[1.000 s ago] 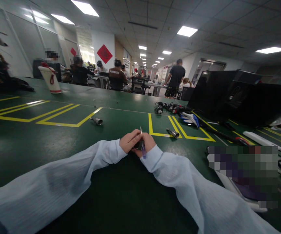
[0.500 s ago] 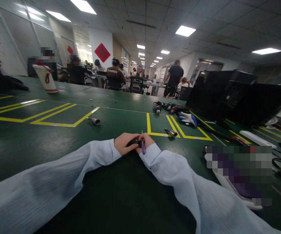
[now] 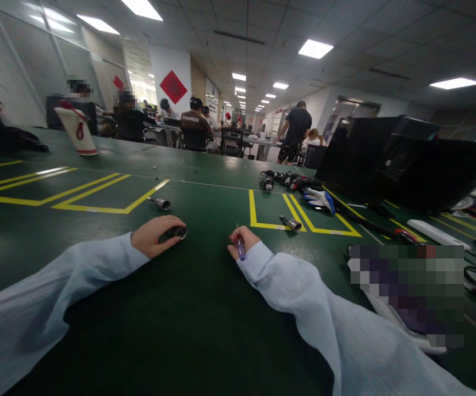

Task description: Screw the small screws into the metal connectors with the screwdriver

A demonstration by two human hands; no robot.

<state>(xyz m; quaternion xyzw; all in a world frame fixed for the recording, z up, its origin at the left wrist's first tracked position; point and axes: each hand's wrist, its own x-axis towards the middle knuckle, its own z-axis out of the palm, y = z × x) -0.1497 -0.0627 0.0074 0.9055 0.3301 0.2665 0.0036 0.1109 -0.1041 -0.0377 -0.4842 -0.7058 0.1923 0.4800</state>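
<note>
My left hand is curled round a dark, cylinder-like piece with a shiny round end, low over the tabletop. Most of that piece is hidden by the fingers. To the right, apart from it, my right hand holds a small screwdriver with a see-through purple handle, its thin shaft pointing up and away. Beyond my left hand lies a metal cylinder with a narrow stem. A similar stemmed metal cylinder rests on the yellow tape to the right.
The green table carries yellow tape outlines. At the right are a blue-white glove, dark cabled parts, a blurred-out tablet-like device and black monitors. A paper cup stands far left. People sit beyond.
My hands were together at the dark piece. My left hand has since moved left, carrying the piece away, while my right hand stays nearly in place with the screwdriver.
</note>
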